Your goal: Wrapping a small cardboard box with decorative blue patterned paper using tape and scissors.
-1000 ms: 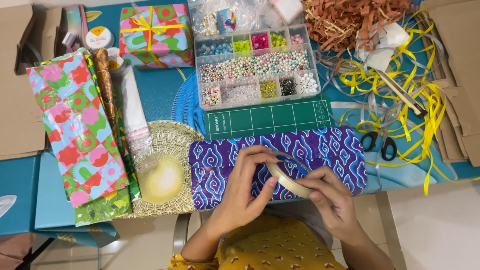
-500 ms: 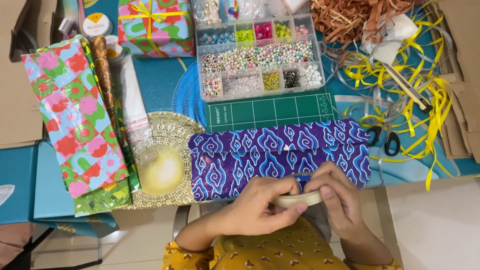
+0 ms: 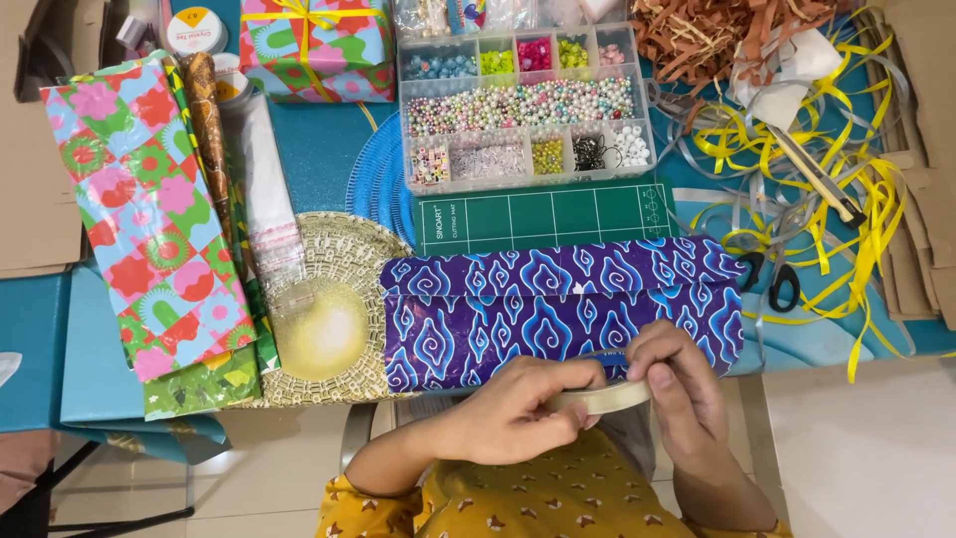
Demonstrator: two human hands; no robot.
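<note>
Both hands hold a pale roll of tape (image 3: pixel 609 399) just below the near edge of a box wrapped in purple and blue patterned paper (image 3: pixel 558 304). My left hand (image 3: pixel 523 408) grips the roll from the left with curled fingers. From the right, my right hand (image 3: pixel 675 384) pinches the roll's top edge with thumb and fingers. The wrapped box lies flat on the blue table, partly over a green cutting mat (image 3: pixel 543 214).
A clear bead organiser (image 3: pixel 523 105) sits behind the mat. Colourful wrapping paper (image 3: pixel 144 214) lies at left beside a gold woven placemat (image 3: pixel 329 319). Black-handled scissors (image 3: pixel 782 284), yellow and silver ribbon (image 3: pixel 797 149) and brown paper shreds lie at right. A wrapped gift (image 3: pixel 314 45) stands at back.
The hands with the tape roll have dropped from over the wrapped box toward my body, and the roll has turned edge-on. The view has shifted slightly.
</note>
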